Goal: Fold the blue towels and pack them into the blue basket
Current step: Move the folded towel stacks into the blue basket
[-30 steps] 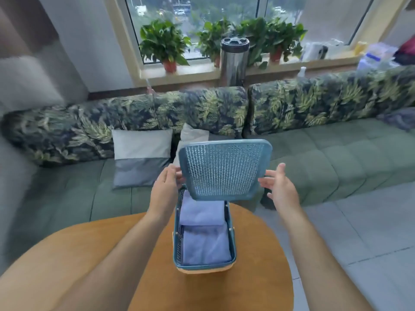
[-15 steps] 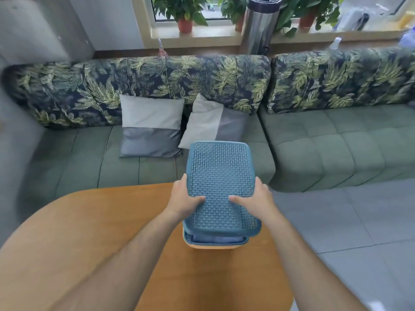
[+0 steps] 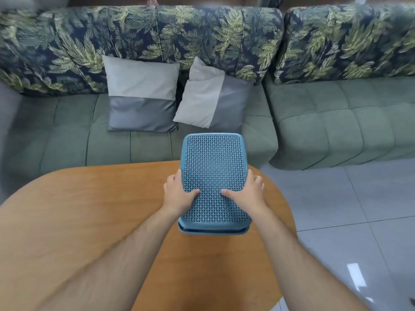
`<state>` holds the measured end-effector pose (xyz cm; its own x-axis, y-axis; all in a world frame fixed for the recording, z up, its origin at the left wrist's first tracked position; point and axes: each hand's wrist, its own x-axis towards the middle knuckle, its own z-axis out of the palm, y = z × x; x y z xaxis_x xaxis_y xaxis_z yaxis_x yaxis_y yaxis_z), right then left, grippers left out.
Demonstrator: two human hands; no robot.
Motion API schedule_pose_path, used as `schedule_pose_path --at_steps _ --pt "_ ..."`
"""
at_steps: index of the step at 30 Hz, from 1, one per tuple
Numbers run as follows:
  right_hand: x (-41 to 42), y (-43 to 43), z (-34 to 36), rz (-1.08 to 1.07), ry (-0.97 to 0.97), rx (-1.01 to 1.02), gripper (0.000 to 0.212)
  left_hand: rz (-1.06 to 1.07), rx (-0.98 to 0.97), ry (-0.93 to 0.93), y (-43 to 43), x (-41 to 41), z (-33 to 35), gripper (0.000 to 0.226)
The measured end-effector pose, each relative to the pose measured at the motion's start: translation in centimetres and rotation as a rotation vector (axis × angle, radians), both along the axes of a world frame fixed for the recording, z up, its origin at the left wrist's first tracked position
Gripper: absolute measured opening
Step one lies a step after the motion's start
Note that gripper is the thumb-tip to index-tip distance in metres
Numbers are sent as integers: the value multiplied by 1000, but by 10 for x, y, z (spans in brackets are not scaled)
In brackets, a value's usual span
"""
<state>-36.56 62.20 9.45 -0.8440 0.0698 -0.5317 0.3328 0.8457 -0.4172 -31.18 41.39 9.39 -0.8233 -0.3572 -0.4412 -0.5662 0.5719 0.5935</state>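
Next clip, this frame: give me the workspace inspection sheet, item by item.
Surface: wooden table with a rounded edge; the basket stands towards its far side.
Job's things: blue basket with its lid lying on top; only the basket's rim shows below the lid at the near end. Towels: none in view.
Clutter: nothing seen.
Grippers: left hand and right hand grip the lid's sides, thumbs on top.
Cables: nothing seen.
Surroundings: green sofa with a leaf-print back, left pillow and right pillow on it, grey tiled floor.
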Motion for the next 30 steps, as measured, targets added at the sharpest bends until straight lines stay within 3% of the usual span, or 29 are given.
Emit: schedule_pose_path --at_steps 4,7,10,14,20,25,30 --pt "6 4 -2 23 -10 53 124 16 -134 -40 4 2 -6 71" --pt "8 2 -1 18 -12 43 122 68 -121 -51 6 1 -9 75" --pt "-3 -4 0 31 22 77 107 124 -109 12 4 -18 -11 66" --pt "-53 -14 -3 50 148 23 93 17 -99 137 -6 -80 -14 75" --pt "-128 -26 -22 43 189 -127 64 -184 -152 100 -16 -155 -31 54" --pt "-131 -24 -32 -26 285 -141 42 -128 -154 150 -17 -161 -38 39" --pt "-127 -24 -36 -34 320 -118 40 -95 -168 181 -11 -160 -41 32"
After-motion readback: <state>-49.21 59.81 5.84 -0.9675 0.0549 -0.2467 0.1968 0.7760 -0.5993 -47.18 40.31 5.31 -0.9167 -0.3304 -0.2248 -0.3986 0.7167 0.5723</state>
